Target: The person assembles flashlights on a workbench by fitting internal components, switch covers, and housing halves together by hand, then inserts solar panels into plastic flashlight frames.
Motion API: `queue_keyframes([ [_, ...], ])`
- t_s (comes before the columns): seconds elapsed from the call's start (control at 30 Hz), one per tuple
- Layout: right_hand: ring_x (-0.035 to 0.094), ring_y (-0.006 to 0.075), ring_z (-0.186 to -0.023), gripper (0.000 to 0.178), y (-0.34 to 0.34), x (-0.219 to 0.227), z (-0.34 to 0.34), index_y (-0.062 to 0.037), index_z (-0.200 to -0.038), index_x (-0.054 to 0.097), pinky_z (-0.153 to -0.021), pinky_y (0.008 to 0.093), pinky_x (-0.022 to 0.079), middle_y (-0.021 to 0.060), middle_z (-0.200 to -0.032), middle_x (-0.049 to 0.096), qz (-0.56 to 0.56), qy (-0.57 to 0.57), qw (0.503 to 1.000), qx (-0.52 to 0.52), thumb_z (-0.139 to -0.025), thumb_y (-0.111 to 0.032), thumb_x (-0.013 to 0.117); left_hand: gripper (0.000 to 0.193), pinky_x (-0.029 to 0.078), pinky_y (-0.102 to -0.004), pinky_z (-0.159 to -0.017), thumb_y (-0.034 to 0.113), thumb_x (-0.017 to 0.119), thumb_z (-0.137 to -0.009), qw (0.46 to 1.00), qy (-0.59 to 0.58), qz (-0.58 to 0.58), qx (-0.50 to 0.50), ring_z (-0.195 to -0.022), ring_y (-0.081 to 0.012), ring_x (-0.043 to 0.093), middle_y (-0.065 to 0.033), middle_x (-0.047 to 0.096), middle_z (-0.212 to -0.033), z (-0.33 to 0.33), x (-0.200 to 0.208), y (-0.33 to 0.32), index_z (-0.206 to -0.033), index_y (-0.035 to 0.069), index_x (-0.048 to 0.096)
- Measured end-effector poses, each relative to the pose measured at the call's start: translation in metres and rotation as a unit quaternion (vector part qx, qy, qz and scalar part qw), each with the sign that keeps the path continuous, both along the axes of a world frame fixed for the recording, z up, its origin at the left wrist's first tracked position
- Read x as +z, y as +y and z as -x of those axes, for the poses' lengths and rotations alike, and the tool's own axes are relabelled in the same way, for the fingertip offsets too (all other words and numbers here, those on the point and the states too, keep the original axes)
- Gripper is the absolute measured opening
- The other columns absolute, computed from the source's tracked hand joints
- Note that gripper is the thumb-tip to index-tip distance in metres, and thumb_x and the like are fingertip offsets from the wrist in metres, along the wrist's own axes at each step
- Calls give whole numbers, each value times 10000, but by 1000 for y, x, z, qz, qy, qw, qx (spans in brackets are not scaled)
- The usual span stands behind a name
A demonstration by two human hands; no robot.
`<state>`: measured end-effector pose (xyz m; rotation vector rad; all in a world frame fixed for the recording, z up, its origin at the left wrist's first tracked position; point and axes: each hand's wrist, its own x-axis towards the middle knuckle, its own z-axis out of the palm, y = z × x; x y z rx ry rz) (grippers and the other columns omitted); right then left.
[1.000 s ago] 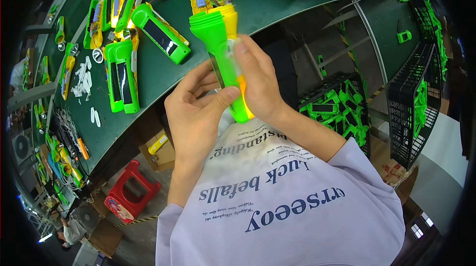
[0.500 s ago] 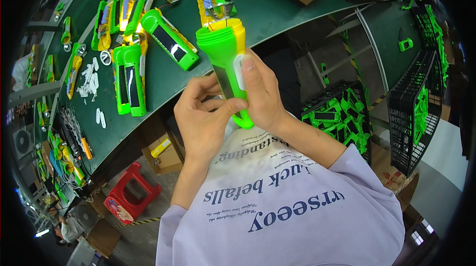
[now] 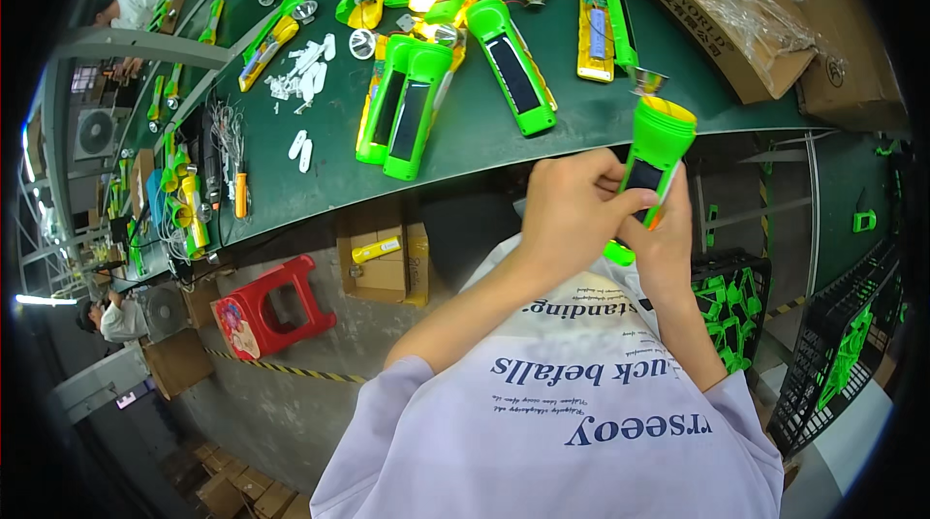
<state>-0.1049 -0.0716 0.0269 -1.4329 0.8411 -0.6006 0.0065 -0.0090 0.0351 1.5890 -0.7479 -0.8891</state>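
Note:
A green and yellow flashlight stands nearly upright between my hands, past the table's near edge. Its wide threaded end is uppermost, and a shiny reflector sits loose at that open end. A dark panel runs down the side facing my left. My left hand is closed with its thumb and fingers on that side of the body. My right hand wraps the other side, partly hidden behind the flashlight. More flashlights with dark panels lie on the green table, along with opened halves showing blue cells.
Small white parts and an orange-handled tool lie on the table's left. Cardboard boxes stand at the back right. Black crates with green parts are at my right. A red stool stands on the floor.
My view has swung, so hands and flashlight appear farther right. The flashlight has turned: its panel shows more, its white switch is out of sight. Both hands still hold it.

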Motion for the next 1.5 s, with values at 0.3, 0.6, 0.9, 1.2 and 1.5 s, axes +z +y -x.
queue_keyframes([
  [0.3,600,151,-601,417,-17,-14,-16,-1,-1089,512,-533,276,517,68,-828,593,-145,-68,975,-154,-724,82,697,127,496,-294,-653,136,705,-851,940,-322,66,97,-694,-157,631,-109,683,-842,-69,9,31,-913,26,717],
  [0.6,620,184,-672,663,-28,-14,-10,25,-1268,431,-618,317,538,81,-821,586,-232,-122,965,-25,-657,12,689,178,510,-297,-687,150,704,-811,816,-482,-206,245,-706,-200,679,-139,706,-794,-300,-25,145,-931,21,728],
  [0.9,602,192,-600,507,-22,-16,-7,14,-1143,474,-566,324,512,83,-799,573,-243,-138,957,-75,-675,-13,668,240,510,-385,-725,221,742,-770,748,-557,-314,177,-741,-331,660,-174,688,-791,-327,-51,113,-878,7,728],
  [1.2,600,192,-592,491,-21,-18,-6,3,-1127,480,-559,316,505,80,-803,578,-288,-121,948,-64,-678,24,677,345,478,-283,-634,205,778,-732,842,-393,-324,179,-680,-160,649,-76,688,-712,-282,-33,106,-999,5,690],
  [1.5,605,193,-657,531,-23,-16,-4,-23,-1126,479,-586,331,514,84,-812,573,-318,-125,939,45,-634,65,660,288,498,-403,-726,209,693,-691,776,-478,-397,107,-795,-309,658,-144,673,-774,-308,-38,96,-941,70,662],
])
